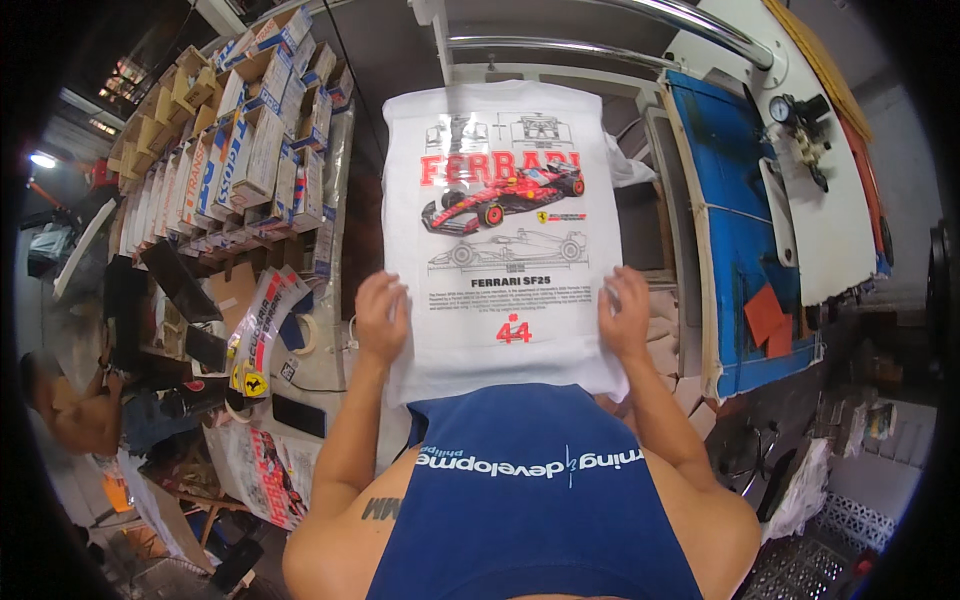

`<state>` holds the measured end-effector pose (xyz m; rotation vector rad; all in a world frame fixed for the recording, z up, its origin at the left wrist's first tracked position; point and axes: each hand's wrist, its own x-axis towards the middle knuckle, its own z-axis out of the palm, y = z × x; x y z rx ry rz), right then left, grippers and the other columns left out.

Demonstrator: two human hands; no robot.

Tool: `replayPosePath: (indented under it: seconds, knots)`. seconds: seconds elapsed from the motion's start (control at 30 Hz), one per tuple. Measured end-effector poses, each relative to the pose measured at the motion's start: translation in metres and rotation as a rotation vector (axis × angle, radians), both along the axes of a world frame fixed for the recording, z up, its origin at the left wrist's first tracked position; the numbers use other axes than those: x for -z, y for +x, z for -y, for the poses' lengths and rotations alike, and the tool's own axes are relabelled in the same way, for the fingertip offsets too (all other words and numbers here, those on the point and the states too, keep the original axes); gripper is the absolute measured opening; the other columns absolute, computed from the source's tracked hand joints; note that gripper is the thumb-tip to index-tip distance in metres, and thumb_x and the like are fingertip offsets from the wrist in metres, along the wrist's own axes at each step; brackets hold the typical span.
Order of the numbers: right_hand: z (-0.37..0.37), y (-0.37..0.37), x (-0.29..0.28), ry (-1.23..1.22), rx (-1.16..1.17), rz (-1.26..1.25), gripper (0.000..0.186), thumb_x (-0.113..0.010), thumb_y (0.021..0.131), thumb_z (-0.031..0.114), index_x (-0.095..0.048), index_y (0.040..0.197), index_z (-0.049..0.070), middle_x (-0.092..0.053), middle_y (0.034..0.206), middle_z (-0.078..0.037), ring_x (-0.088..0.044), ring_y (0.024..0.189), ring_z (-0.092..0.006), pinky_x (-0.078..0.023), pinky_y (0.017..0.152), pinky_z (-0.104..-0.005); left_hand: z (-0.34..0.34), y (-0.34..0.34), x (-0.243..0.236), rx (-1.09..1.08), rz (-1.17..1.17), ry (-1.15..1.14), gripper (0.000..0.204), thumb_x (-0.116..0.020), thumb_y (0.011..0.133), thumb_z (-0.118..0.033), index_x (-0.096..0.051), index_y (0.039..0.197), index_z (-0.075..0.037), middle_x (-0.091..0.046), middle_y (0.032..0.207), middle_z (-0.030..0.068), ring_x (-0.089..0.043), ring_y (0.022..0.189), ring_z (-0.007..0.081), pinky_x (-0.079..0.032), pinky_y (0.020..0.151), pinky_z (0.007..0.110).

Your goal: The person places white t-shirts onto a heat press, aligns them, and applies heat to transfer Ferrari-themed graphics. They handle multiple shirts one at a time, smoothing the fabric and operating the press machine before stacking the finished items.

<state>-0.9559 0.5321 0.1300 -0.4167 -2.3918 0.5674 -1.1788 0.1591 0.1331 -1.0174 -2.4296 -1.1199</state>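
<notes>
A white T-shirt [505, 358] lies spread out flat in front of me, its printed side up. The print shows a red racing car [505, 203] with line drawings above and below it, plus red and black lettering. At the shirt's left edge, my left hand [383, 318] is closed on the fabric with curled fingers. My right hand [625, 312] grips the opposite edge at about the same height. The shirt's near end reaches my blue top [530, 480]. What supports the shirt underneath is mostly hidden.
Several long cardboard boxes [235, 165] are stacked at the left. A dark phone [299, 416] and a printed strip [262, 335] lie nearer. At the right are a blue panel [725, 230] and a pressure gauge [783, 108]. Metal bars [560, 44] cross behind. Another person's arm [88, 420] shows far left.
</notes>
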Motion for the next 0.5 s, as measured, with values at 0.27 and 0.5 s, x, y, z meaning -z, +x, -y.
replayPosePath:
  seconds: [0.27, 0.5]
  knots:
    - [0.048, 0.021, -0.011, 0.041, -0.018, 0.065, 0.029, -0.078, 0.081, 0.018, -0.071, 0.104, 0.003, -0.066, 0.124, -0.017, -0.059, 0.125, -0.0402, -0.044, 0.109, -0.0526, -0.008, 0.053, -0.012, 0.029, 0.03, -0.11, 0.026, -0.076, 0.083, -0.011, -0.075, 0.108, -0.004, -0.069, 0.122, 0.0134, -0.059, 0.126, 0.0362, -0.042, 0.112, 0.052]
    - [0.05, 0.024, -0.005, 0.044, -0.01, 0.06, 0.029, -0.08, 0.08, 0.02, -0.07, 0.102, 0.004, -0.064, 0.125, -0.017, -0.057, 0.127, -0.0398, -0.042, 0.111, -0.0533, -0.006, 0.054, -0.007, 0.031, -0.016, -0.102, 0.027, -0.077, 0.081, -0.011, -0.075, 0.107, -0.004, -0.069, 0.122, 0.0136, -0.058, 0.126, 0.0362, -0.043, 0.112, 0.051]
